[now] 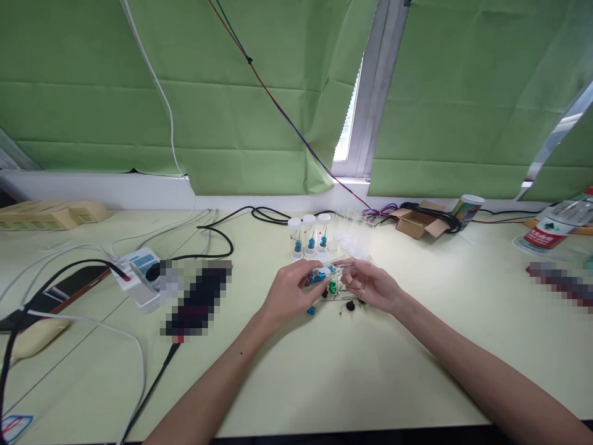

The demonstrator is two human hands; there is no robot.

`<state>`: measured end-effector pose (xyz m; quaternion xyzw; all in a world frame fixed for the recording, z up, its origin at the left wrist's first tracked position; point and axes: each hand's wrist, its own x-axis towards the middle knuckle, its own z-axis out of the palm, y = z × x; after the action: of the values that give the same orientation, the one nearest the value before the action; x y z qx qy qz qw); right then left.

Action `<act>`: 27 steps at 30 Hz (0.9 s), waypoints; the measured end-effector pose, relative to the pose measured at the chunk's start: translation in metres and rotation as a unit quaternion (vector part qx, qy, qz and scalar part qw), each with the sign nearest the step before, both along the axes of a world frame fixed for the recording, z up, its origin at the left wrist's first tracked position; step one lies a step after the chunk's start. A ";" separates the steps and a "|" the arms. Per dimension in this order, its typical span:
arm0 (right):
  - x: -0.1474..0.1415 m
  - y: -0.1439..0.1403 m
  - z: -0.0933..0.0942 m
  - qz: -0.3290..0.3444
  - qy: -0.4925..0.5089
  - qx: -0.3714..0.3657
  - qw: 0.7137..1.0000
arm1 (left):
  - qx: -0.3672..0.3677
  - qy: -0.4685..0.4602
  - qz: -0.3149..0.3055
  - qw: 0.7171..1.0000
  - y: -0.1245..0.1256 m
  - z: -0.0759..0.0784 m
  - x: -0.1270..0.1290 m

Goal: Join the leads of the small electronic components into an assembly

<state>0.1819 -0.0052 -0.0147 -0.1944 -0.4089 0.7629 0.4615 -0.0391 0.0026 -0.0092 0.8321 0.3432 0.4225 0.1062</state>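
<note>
My left hand [288, 285] is closed around a clear tube [332, 272] that lies nearly level, with small blue pieces inside its left part. At the tube's right end, my right hand [373, 285] has its fingers pinched together; thin wire-like strands show there. Under the hands on the table are a shiny green piece [332, 287], a black round piece [350, 306], a blue piece [311, 311] and thin stems. Just behind stand three upright clear tubes with white ends, the middle tube [309, 235] among them, each holding a blue piece and a thin wire.
More clear tubes and caps [354, 241] sit behind my right hand. A power strip [141, 278], a blurred dark device [199, 300] and cables lie left. An open cardboard box [417, 221], a printed canister [467, 211] and a plastic bottle [553, 225] stand right.
</note>
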 end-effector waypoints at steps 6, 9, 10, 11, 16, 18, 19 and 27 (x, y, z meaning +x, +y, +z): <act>-0.001 0.000 0.000 -0.017 -0.006 -0.012 1.000 | -0.005 0.003 0.002 1.000 0.000 0.000 -0.001; -0.002 0.000 0.000 -0.022 -0.015 -0.013 1.000 | -0.005 0.006 0.004 1.000 0.000 0.000 -0.001; -0.002 0.000 0.000 -0.024 -0.018 -0.013 0.999 | -0.005 0.007 0.003 1.000 0.000 0.000 -0.001; -0.003 0.000 0.000 -0.026 -0.020 -0.013 0.999 | -0.006 0.008 0.003 1.000 0.000 0.001 -0.001; -0.003 0.001 -0.002 -0.024 -0.019 -0.019 0.999 | -0.005 0.016 0.004 1.000 0.000 0.000 -0.002; -0.003 0.002 -0.003 -0.023 -0.017 -0.022 0.999 | -0.003 0.016 0.005 1.000 0.000 -0.001 -0.002; -0.003 0.002 -0.003 -0.024 -0.017 -0.025 0.999 | -0.003 0.016 0.005 1.000 0.000 -0.001 -0.002; -0.003 0.002 -0.003 -0.022 -0.027 -0.032 0.999 | -0.002 0.024 0.003 1.000 0.001 -0.001 -0.002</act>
<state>0.1785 -0.0031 -0.0175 -0.2386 -0.3917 0.7598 0.4610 -0.0414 0.0033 -0.0102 0.8408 0.3489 0.4021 0.0984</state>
